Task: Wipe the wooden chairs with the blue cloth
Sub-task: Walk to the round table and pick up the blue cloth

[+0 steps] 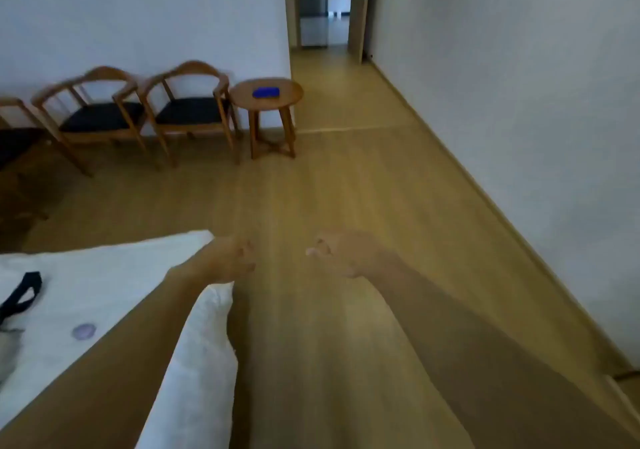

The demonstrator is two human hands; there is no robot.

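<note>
Cloth: blue cloth (265,92) folded on round table (266,97), probably soft, light; pinch an edge.
Grip: left hand (232,258), right hand (341,253) loosely curled, holding nothing.
Chairs: wooden chairs (188,102) beside table.

No readable text, labels, brands or numbers anywhere; frame blurred.

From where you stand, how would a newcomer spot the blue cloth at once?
Look along the left white wall to the small round wooden side table by the corner. The folded blue cloth lies on its top, the only vivid blue thing beside the black-seated wooden chairs.
</note>
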